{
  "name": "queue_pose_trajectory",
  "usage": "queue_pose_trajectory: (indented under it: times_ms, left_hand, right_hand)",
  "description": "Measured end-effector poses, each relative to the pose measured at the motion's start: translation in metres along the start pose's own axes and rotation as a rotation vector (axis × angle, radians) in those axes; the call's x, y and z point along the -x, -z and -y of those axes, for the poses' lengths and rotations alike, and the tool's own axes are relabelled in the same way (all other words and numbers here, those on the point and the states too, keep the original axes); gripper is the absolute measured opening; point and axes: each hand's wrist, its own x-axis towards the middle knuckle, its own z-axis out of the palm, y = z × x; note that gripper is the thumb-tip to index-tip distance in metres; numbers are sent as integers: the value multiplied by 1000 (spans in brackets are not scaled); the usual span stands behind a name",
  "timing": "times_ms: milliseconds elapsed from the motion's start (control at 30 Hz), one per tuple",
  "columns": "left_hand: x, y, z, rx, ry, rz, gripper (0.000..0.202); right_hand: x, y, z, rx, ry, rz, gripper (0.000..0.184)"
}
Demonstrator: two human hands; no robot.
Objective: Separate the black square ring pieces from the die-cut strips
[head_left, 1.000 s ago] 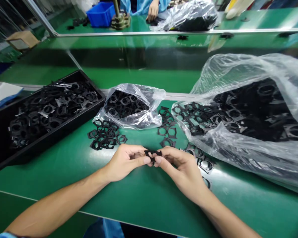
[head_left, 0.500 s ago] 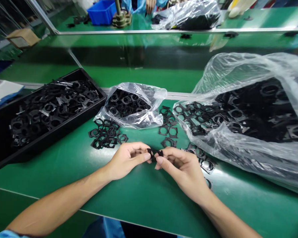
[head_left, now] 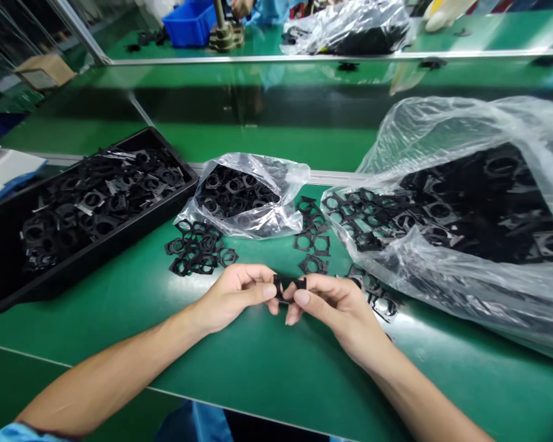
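Note:
Between both hands is a small black plastic ring part (head_left: 279, 287), pinched at its two sides above the green table. My left hand (head_left: 239, 293) grips its left edge between thumb and fingers. Opposite it, my right hand (head_left: 336, 304) is closed on the right edge, thumb in front. Fingers cover much of the part, so whether it is one piece or two fitted together I cannot tell. Just beyond my left hand lies a loose pile of black ring parts (head_left: 198, 248). More flat frame parts (head_left: 313, 242) lie scattered behind and beside my right hand.
A black tray (head_left: 120, 236) full of black parts stands at the left. An opened plastic bag (head_left: 258, 228) of rings sits in the middle, and a larger clear bag (head_left: 442, 276) spreads at the right. Across a metal-edged divider are a blue bin (head_left: 188, 24) and a co-worker's hand (head_left: 242, 7).
The part in my fingers has turned so that more of its opening shows. My hands stay nearly in place. Across the divider, the co-worker's hand has moved left.

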Motion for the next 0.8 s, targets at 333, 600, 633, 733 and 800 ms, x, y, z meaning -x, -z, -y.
queue_pose_trajectory:
  times_ms: [333, 600, 633, 733, 800]
  left_hand:
    - [5, -1, 0, -478, -215, -115, 27]
    - [5, -2, 2, -503, -317, -81, 18]
    - [5, -2, 2, -509, -332, -80, 18]
    - [6, 0, 2, -582, -384, -89, 18]
    - [6, 1, 2, -658, -422, -97, 18]
  right_hand:
    - [-2, -3, -7, 257, 135, -119, 30]
    - [-2, -6, -6, 300, 42, -164, 30]
    - [-3, -6, -5, 262, 20, -157, 31]
    - [-5, -6, -4, 159, -32, -143, 31]
    - [-6, -6, -5, 139, -37, -160, 32]
